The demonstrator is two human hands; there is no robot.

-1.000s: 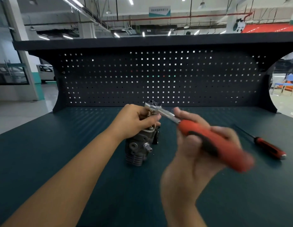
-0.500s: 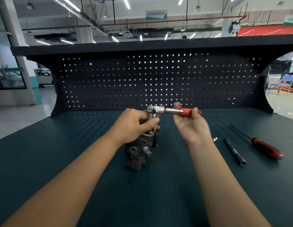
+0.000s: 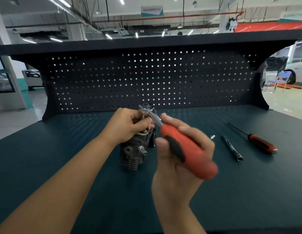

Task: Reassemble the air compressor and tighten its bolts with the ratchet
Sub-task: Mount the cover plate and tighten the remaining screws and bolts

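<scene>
The dark grey air compressor stands upright on the dark green bench, its finned base toward me. My left hand grips its top, hiding the head and the bolt there. My right hand holds the red and black handle of the ratchet. The ratchet's chrome shaft runs up and left to its head, which sits above the compressor's top, just behind my left fingers. The handle end points toward me and to the right.
To the right on the bench lie a small loose bolt, a slim black socket extension and a red-handled screwdriver. A perforated black back panel closes the far side of the bench.
My right hand has swung the ratchet handle from pointing right, behind the compressor, round toward me. My left hand has stayed on the compressor's top.
</scene>
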